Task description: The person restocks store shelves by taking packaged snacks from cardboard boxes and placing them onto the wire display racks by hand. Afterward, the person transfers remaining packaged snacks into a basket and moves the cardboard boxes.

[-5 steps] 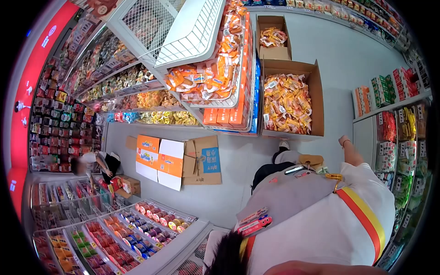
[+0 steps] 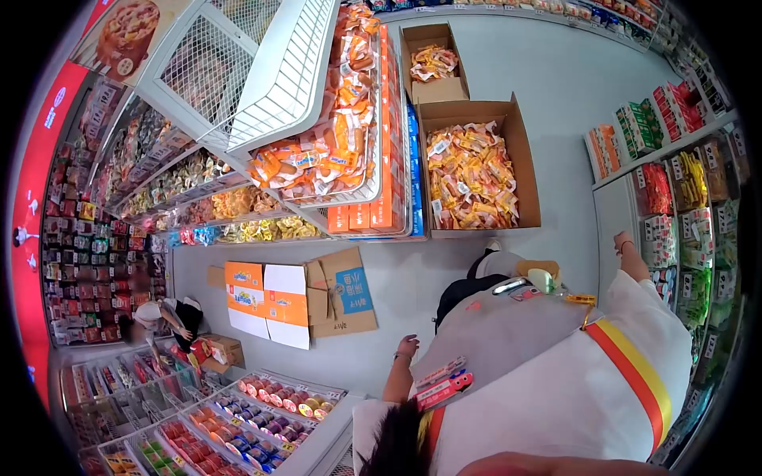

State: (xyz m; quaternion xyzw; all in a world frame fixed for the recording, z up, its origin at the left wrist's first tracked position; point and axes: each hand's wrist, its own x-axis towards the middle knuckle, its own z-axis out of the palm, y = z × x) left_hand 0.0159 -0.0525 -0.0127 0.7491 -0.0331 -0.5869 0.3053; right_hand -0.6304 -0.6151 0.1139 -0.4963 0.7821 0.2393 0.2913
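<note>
My left hand (image 2: 407, 347) hangs beside my body over the grey floor, its fingers loosely curled, and I see nothing in it. The flattened cardboard (image 2: 333, 309) is the nearest thing ahead of it on the floor. On the other side, my right hand (image 2: 623, 240) swings out near the white side of a shelf unit (image 2: 613, 208). Its small fingers look curled in, with no object showing. Neither hand touches any goods. In front of my feet stands an open carton (image 2: 526, 163) filled with wrapped orange-yellow snacks (image 2: 474, 178).
A wire-basket rack (image 2: 278, 87) holding orange snack packs stands ahead on the left. A second carton (image 2: 439, 91) sits beyond the first. Cup-filled bins (image 2: 278, 397) line the near left. A co-worker (image 2: 171, 317) bends by a small box (image 2: 224, 353). Stocked shelves (image 2: 690, 206) run along the right.
My left hand has come into view beside my body. The cartons, rack and right-hand shelves have shifted left in view. My right hand appears slightly farther right.
</note>
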